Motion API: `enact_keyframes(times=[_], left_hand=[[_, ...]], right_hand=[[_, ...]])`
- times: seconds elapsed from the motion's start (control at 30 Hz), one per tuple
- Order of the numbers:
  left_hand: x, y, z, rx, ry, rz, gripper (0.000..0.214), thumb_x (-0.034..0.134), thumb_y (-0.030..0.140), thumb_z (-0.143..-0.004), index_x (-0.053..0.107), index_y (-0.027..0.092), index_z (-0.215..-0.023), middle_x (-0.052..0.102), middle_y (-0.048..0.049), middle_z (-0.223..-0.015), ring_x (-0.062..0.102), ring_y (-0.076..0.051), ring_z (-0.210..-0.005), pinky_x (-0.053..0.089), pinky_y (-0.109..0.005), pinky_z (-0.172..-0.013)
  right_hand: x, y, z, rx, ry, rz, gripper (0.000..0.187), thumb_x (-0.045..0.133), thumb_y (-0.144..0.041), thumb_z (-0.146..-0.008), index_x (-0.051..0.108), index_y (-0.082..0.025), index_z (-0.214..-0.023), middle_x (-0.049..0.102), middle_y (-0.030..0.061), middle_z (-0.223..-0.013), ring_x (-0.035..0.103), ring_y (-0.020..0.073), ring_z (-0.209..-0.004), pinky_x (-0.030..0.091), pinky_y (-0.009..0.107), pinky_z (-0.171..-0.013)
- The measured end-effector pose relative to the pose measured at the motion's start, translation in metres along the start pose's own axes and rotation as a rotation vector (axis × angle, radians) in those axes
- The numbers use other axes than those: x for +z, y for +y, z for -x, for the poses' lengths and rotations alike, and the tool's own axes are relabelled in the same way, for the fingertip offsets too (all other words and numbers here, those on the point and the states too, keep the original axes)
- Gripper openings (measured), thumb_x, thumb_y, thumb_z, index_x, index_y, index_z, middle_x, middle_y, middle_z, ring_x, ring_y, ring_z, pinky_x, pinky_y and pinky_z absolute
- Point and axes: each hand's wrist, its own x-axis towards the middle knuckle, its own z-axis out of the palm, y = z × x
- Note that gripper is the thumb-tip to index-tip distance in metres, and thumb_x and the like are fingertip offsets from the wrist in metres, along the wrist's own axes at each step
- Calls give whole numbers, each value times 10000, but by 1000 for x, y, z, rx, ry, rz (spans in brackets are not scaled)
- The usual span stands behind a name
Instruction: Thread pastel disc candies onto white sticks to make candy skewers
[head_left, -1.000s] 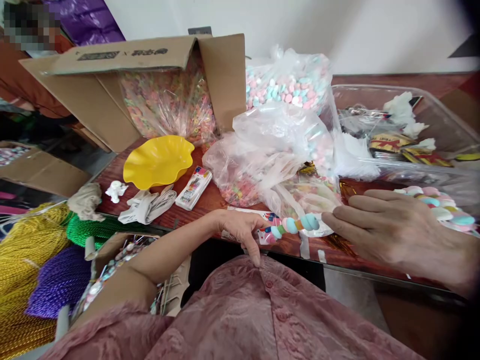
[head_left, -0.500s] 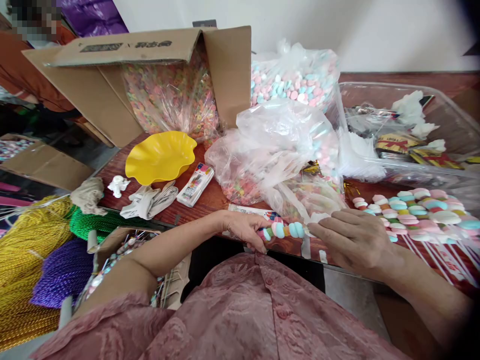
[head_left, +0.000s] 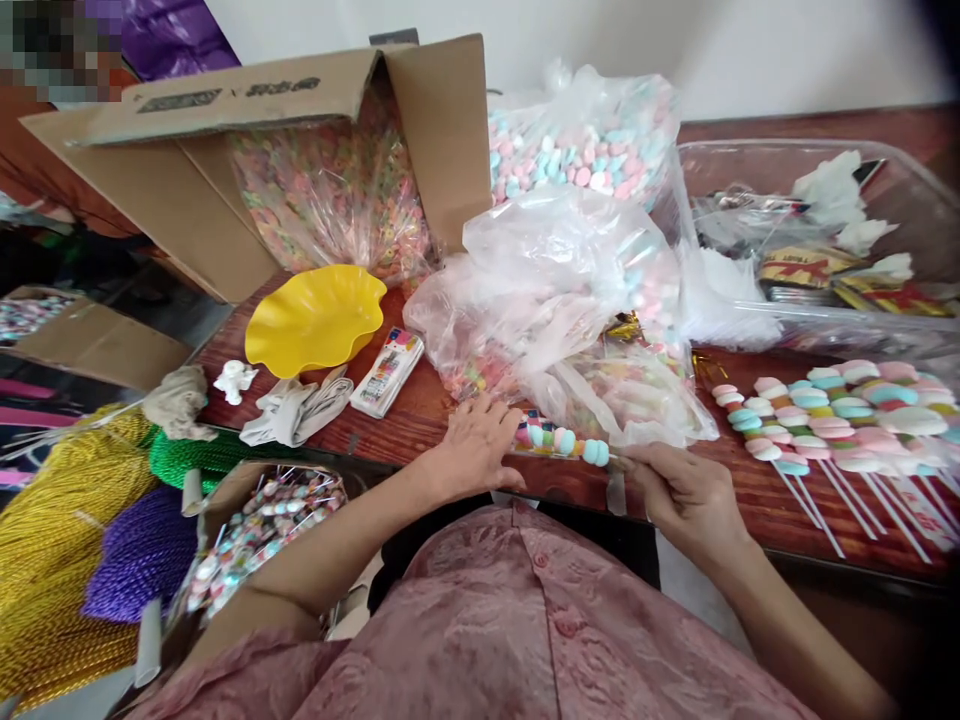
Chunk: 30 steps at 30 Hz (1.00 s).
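A candy skewer (head_left: 564, 441) with pastel pink, green and blue pieces lies crosswise at the front edge of the wooden table (head_left: 420, 410). My right hand (head_left: 684, 492) pinches the stick end of it, fingers closed. My left hand (head_left: 474, 447) rests at the other end, fingers curled beside the candies and touching them. Just behind the skewer lies a clear plastic bag of loose candy (head_left: 555, 300). A row of several finished candy skewers (head_left: 832, 415) lies on the table to the right.
An open cardboard box with a bag of colourful candy (head_left: 330, 190) stands at the back left, a yellow wavy bowl (head_left: 315, 318) before it. A clear plastic tub (head_left: 825, 240) is at back right. A box of skewers (head_left: 262, 515) and shiny cord bundles (head_left: 67, 530) sit low left.
My right hand has drawn back from spread flat over the table to a pinch on the skewer's stick. My left hand lifted from my lap to the table edge. The view tilted right, revealing finished skewers.
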Motion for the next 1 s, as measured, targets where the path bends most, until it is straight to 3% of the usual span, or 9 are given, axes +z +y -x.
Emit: enact_keyframes(times=[0.1,0.17,0.37,0.57,0.8,1.0], left_hand=[[18,0,4,-95,56,-41,372,639,389,-853,565,152,-1129,615,-123,-1160,499,-317,-1146,434,-447,-934],[24,-1,3,-127,75,-43,207,555,274,-884,589,153,-1049,640,-118,-1095,534,-298,-1098,441,-418,-896],[20,3,1,-134,2,98,185,527,235,-852,602,177,-1010,688,-90,-943,637,-252,-893,442,-346,-750],[12,12,-2,-85,-13,176,131,573,233,-802,576,195,-927,679,-56,-871,634,-226,-823,399,-297,-672],[13,14,-5,-39,22,207,274,600,324,-837,536,187,-1066,684,-77,-991,649,-240,-894,441,-317,-737],[10,6,8,-71,62,60,887,776,593,-657,414,169,-1347,607,-146,-1269,564,-329,-1144,426,-441,-956]], right_hand=[[9,-4,9,106,36,-108,119,561,-144,-903,657,-214,-899,706,-5,-727,664,134,-588,528,233,-537],[12,-6,10,94,23,-103,124,554,-144,-902,656,-213,-887,716,7,-746,676,145,-608,543,244,-550],[9,-6,1,-181,-23,81,163,554,-93,-865,649,-193,-952,720,40,-815,664,148,-673,517,266,-611],[13,-10,-4,-269,-60,49,187,546,-76,-845,644,-187,-959,684,29,-773,627,136,-676,462,256,-618],[20,-16,-8,-311,-103,25,147,511,-95,-880,619,-164,-951,597,9,-693,511,118,-612,365,253,-569],[14,-8,0,-240,-97,-5,178,538,-78,-862,636,-181,-969,661,22,-762,608,131,-680,450,251,-622]])
